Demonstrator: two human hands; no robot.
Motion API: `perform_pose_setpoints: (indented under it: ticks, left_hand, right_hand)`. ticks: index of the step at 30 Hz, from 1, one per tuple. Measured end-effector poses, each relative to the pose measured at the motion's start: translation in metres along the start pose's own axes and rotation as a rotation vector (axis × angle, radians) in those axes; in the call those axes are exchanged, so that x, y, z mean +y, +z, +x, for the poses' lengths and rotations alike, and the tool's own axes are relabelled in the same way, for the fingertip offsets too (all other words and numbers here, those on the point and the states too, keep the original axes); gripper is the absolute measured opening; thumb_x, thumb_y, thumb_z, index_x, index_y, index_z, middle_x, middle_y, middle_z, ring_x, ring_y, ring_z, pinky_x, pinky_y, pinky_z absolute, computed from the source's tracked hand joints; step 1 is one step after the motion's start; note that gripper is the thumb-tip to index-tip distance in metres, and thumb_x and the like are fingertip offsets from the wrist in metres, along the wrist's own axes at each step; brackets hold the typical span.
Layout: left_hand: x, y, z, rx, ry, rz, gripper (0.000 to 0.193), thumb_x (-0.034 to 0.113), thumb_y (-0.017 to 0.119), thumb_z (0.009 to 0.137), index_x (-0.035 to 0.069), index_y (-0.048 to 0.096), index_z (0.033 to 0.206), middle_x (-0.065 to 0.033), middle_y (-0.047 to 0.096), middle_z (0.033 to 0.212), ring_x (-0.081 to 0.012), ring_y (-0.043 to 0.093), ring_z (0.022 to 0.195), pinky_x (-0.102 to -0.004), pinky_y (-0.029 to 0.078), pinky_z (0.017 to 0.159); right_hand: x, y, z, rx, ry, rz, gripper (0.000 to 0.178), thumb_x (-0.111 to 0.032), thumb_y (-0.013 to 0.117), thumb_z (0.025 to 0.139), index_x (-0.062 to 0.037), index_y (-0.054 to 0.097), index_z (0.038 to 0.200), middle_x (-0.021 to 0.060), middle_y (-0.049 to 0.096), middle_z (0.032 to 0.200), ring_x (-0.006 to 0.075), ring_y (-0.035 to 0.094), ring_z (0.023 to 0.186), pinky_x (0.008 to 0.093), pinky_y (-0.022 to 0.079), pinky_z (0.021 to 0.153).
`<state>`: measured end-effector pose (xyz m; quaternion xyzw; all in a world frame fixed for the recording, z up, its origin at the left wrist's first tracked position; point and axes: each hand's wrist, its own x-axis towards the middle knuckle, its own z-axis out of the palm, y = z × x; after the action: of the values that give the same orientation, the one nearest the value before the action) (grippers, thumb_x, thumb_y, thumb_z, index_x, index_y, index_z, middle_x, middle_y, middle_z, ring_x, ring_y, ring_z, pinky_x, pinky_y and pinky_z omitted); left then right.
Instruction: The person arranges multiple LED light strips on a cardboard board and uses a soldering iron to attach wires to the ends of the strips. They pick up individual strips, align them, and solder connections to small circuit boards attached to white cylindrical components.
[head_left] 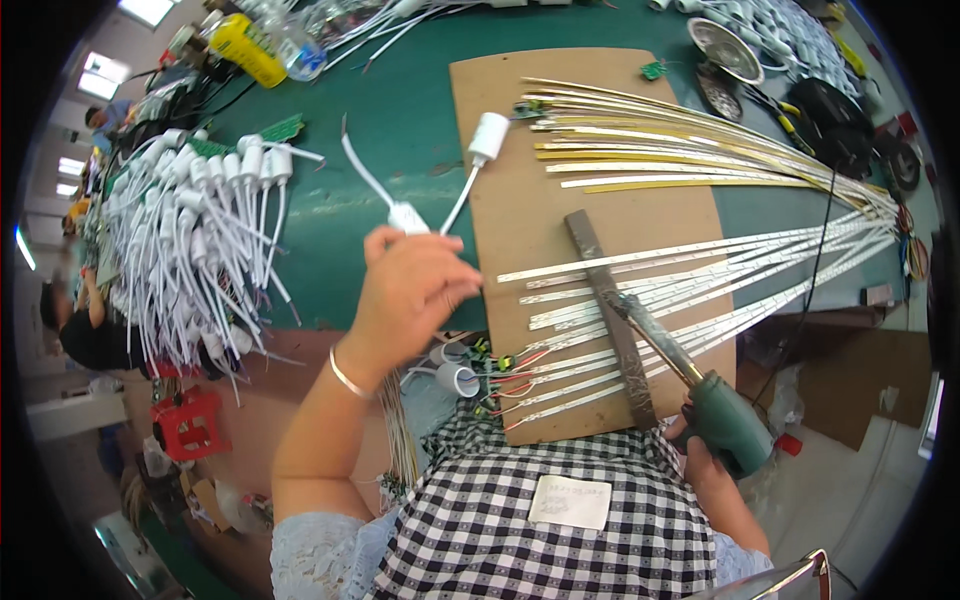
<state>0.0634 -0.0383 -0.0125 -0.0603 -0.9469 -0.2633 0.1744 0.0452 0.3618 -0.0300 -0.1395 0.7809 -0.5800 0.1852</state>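
Note:
My left hand (pixel 412 295) is over the board's left edge, fingers closed on a white lamp-cap cord. Its white cylindrical cap (pixel 489 137) sticks out past the fingers, beside a white block (pixel 408 217) with a loose tail of wire. At the lower right, my right hand (pixel 706 468) grips the green handle of a soldering iron (pixel 728 425). The iron's tip rests near a dark bar (pixel 610 310) lying across several white LED strips (pixel 660 255). Small green circuit boards (pixel 490 380) with red wires join the nearer strip ends.
A brown board (pixel 500 220) lies on the green table (pixel 330 240). More strips (pixel 640 140) fan across its far part. A heap of white capped cords (pixel 200 220) is at left. A metal bowl (pixel 725 50), pliers (pixel 785 115) and yellow bottle (pixel 247 50) stand farther back.

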Motion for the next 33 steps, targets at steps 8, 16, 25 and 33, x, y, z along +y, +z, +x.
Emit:
perform_pose_setpoints:
  ticks: [8,16,25,33]
  left_hand:
    - [0.043,0.022,-0.006,-0.075,-0.092,0.053,0.006,0.014,0.073,0.077,0.014,0.072,0.083,0.0031,0.067,0.081,-0.0193,0.058,0.1,-0.0418,0.027,0.093]
    - [0.059,0.025,-0.003,-0.044,-0.163,0.063,0.004,0.013,0.071,0.079,0.014,0.071,0.083,0.0025,0.067,0.082,-0.0218,0.056,0.104,-0.0435,0.025,0.094]
    - [0.064,0.031,-0.008,0.02,-0.029,0.25,0.011,0.014,0.078,0.072,0.017,0.072,0.081,0.0057,0.065,0.079,-0.0165,0.058,0.09,-0.0433,0.026,0.092]
    - [0.063,0.025,-0.012,-0.019,0.097,0.274,0.017,0.011,0.074,0.069,0.016,0.071,0.084,0.0062,0.059,0.076,-0.0158,0.058,0.086,-0.0428,0.027,0.088]
  right_hand:
    - [0.001,0.0,0.005,-0.04,-0.105,-0.068,0.029,-0.029,0.06,0.093,-0.001,0.067,0.099,0.0059,0.069,0.075,0.0158,0.068,0.068,0.0298,0.055,0.065]
    - [-0.005,0.001,0.006,-0.054,-0.051,-0.034,0.029,-0.026,0.061,0.093,0.001,0.066,0.102,0.0067,0.07,0.081,0.0148,0.069,0.07,0.0282,0.055,0.066]
    - [-0.01,-0.003,0.014,-0.147,-0.235,-0.321,0.02,-0.02,0.062,0.09,-0.0025,0.066,0.1,0.0071,0.069,0.082,0.0177,0.069,0.068,0.0279,0.055,0.062]
    - [-0.034,0.007,0.014,-0.237,0.128,-0.071,0.021,-0.021,0.059,0.091,-0.0016,0.065,0.097,0.0061,0.069,0.076,0.0169,0.068,0.067,0.0297,0.053,0.064]
